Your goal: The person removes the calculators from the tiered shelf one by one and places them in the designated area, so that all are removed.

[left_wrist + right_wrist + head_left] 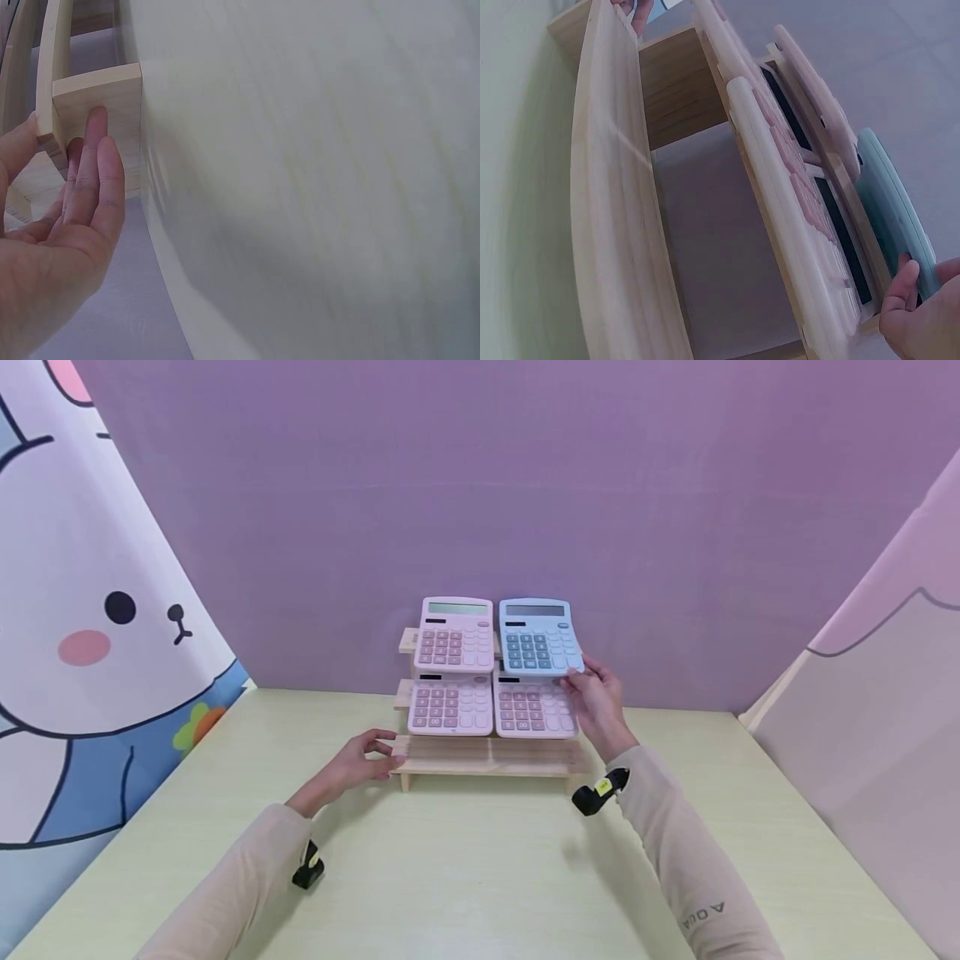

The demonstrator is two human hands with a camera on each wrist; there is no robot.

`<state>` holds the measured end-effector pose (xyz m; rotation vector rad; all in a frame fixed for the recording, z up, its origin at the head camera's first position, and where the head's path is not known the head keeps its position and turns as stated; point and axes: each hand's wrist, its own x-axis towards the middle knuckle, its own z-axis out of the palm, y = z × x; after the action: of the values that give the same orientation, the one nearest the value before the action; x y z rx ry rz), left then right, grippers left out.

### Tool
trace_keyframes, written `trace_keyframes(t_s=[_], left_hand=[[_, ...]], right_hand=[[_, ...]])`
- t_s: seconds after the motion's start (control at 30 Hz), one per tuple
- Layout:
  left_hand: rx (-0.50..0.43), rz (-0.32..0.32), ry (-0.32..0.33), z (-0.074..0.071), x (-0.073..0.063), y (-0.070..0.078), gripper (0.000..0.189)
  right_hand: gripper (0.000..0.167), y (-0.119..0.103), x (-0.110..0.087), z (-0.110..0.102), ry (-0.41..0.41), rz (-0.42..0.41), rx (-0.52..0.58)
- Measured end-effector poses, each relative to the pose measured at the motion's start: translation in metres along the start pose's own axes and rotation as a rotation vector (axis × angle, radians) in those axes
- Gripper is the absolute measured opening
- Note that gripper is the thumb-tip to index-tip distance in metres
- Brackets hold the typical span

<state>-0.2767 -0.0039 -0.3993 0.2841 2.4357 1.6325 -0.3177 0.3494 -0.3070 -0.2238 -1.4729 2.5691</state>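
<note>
A blue calculator (536,639) stands tilted back at the top right of a stepped wooden stand (487,756). My right hand (597,703) pinches its lower right corner, thumb in front and fingers behind. In the right wrist view the blue calculator (892,202) leans beside the upper board, with the right hand (922,307) at its edge. My left hand (363,758) holds the left end of the lowest board; in the left wrist view, the left hand (71,225) has its thumb on the board's edge and fingers against the leg (112,94).
A pink calculator (456,635) stands left of the blue one. On the middle step are two more pink calculators, left (452,706) and right (534,708). The stand sits on a pale table (480,877) before a purple wall (480,485). A cartoon-printed cloth (97,577) hangs at left.
</note>
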Motion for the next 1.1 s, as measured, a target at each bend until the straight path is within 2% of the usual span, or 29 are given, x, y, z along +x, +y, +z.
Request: trace_keyframes(t_s=[0.33,0.7,1.1], left_hand=[[0.006,0.000,-0.003,0.000,0.000,0.000,0.059],[0.014,0.015,-0.009,0.000,-0.001,0.001,0.060],[0.023,0.012,-0.004,0.001,-0.002,0.003,0.059]], right_hand=[[0.052,-0.004,0.000,-0.011,0.023,-0.013,-0.042],[0.051,-0.013,0.001,-0.026,0.006,-0.030,-0.073],[0.051,-0.025,-0.001,-0.046,0.012,-0.021,-0.053]])
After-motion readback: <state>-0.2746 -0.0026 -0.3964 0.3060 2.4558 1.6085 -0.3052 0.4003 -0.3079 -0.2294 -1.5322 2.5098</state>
